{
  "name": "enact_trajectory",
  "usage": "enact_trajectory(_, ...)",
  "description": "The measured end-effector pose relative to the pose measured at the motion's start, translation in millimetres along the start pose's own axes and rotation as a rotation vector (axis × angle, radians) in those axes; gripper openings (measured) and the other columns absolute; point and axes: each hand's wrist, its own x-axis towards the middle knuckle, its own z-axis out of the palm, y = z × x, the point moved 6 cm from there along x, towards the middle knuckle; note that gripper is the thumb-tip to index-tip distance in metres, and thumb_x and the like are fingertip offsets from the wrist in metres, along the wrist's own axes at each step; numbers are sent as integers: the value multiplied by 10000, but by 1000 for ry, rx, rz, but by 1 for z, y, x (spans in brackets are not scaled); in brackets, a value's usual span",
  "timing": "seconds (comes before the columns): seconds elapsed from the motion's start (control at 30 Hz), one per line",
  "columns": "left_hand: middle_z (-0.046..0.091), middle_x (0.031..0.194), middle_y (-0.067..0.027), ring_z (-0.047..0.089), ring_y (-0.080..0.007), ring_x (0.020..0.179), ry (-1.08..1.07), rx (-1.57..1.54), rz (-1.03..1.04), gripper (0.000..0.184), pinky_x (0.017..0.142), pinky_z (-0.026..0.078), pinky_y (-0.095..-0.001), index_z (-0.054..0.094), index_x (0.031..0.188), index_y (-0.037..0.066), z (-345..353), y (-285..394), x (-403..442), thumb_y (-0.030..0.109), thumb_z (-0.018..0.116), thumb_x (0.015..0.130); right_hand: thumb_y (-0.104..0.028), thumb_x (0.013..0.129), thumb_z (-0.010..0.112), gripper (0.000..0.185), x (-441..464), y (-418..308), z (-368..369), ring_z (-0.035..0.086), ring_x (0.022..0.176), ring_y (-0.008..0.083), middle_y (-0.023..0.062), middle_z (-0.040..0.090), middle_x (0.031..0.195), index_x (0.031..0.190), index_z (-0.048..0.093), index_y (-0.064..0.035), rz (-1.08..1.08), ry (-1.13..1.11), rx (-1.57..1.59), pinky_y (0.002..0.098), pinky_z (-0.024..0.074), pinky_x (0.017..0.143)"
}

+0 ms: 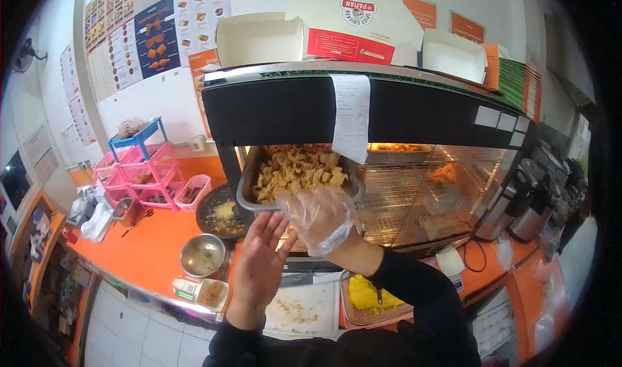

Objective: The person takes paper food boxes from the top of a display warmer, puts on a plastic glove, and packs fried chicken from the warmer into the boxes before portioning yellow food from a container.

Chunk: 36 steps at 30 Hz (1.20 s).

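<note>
A deep metal tray full of fried chicken pieces sits at the left opening of the heated display cabinet. My right hand wears a clear plastic glove and is at the tray's front rim, covering part of it. Its fingers are partly hidden, so I cannot tell how they are bent or whether they grip. Bare and open, my left hand has its fingers stretched up against or just below the tray's front wall. Whether those fingertips bear on the metal is unclear.
Left of the cabinet are a dark round pan, a steel bowl and pink stacked baskets. Below my hands lies a crumb-strewn white board, beside a tray of yellow food. Paper boxes stand atop the cabinet.
</note>
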Motion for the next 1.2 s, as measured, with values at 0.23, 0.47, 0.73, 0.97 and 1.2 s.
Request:
enact_trajectory(0.23,375,1385,-144,315,-265,1322,-8,110,15,705,1056,285,-445,297,1379,37,6,10,-20,402,543,829,-170,760,617,306,17,4,-27,601,855,272,123,622,997,1049,625,-70,-93,-96,236,399,471,707)
enact_trajectory(0.47,368,1388,-170,342,-298,1308,121,248,5,938,1010,347,-441,264,1397,9,8,12,-47,512,661,711,-688,540,720,1042,68,24,25,554,1109,344,184,547,1211,1380,390,-167,172,-793,65,426,471,896)
enact_trajectory(0.73,346,1391,-200,356,-316,1297,211,339,-80,1203,995,377,-404,194,1403,-34,7,14,-59,619,770,573,-671,575,713,878,58,7,36,551,1131,291,132,560,1258,1251,558,-132,62,-1132,54,408,444,923)
enact_trajectory(0.97,351,1390,-189,373,-309,1284,227,312,-78,1218,975,400,-381,207,1402,-29,9,13,-60,607,794,546,-536,591,728,813,53,3,48,605,1040,299,153,589,1198,1277,532,-146,82,-1189,48,407,503,842)
enact_trajectory(1.2,349,1378,-124,391,-270,1256,60,167,-82,1086,963,377,-389,222,1405,22,6,9,-57,513,767,603,-294,610,747,567,56,10,45,556,1081,319,150,548,1161,1140,619,-140,207,-1005,123,396,468,888)
